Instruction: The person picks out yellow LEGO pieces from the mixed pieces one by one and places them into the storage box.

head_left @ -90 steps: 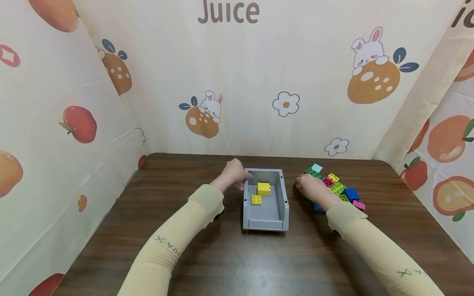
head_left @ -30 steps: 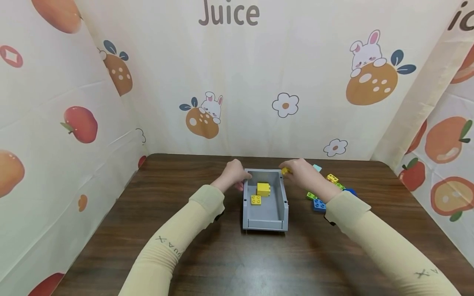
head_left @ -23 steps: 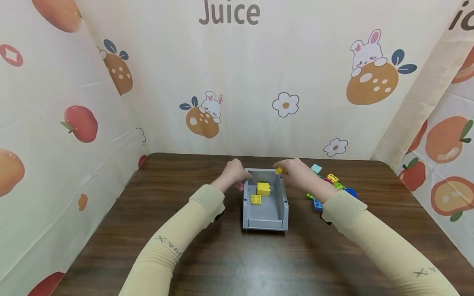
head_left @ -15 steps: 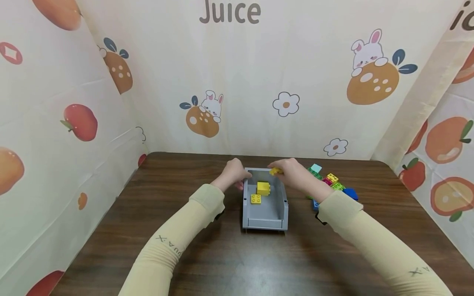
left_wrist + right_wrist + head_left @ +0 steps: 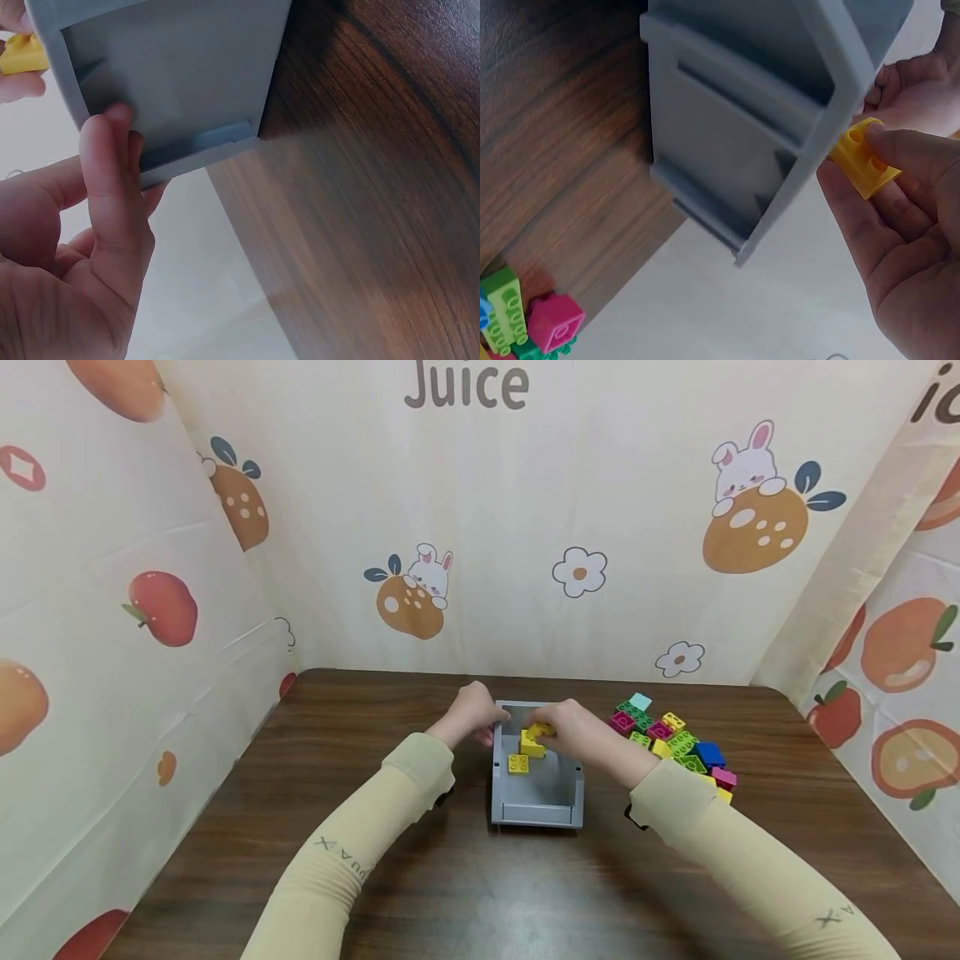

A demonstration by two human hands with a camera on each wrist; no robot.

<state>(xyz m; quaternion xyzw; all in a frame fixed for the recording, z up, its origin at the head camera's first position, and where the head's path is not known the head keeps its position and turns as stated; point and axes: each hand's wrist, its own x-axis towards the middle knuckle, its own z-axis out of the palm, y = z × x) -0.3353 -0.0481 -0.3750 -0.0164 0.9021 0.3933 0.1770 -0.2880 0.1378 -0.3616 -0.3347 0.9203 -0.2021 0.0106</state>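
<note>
A grey open-front bin (image 5: 536, 815) stands on the table. My left hand (image 5: 472, 713) grips its left rim near the back; in the left wrist view the fingers (image 5: 112, 195) lie against the outer side wall. My right hand (image 5: 576, 735) reaches over the right wall and pinches a yellow toy brick (image 5: 864, 161) between thumb and fingers, inside the bin's outline in the head view. Below it lies a larger yellow brick (image 5: 531, 747), partly hidden by the held one. A small yellow four-stud brick (image 5: 518, 764) lies on the bin floor in front of it.
Right of the bin lies a loose pile of toy bricks: blue (image 5: 709, 754), lime green (image 5: 682, 743), dark pink (image 5: 622, 722), pale aqua (image 5: 641, 701) and several others. My right forearm covers part of it. A printed curtain (image 5: 510, 527) hangs behind the dark wooden table (image 5: 360, 718).
My right hand has carried the yellow brick left from the pile, over the bin's right wall, and lowered it inside. More of the pile now shows. My left hand has stayed on the rim.
</note>
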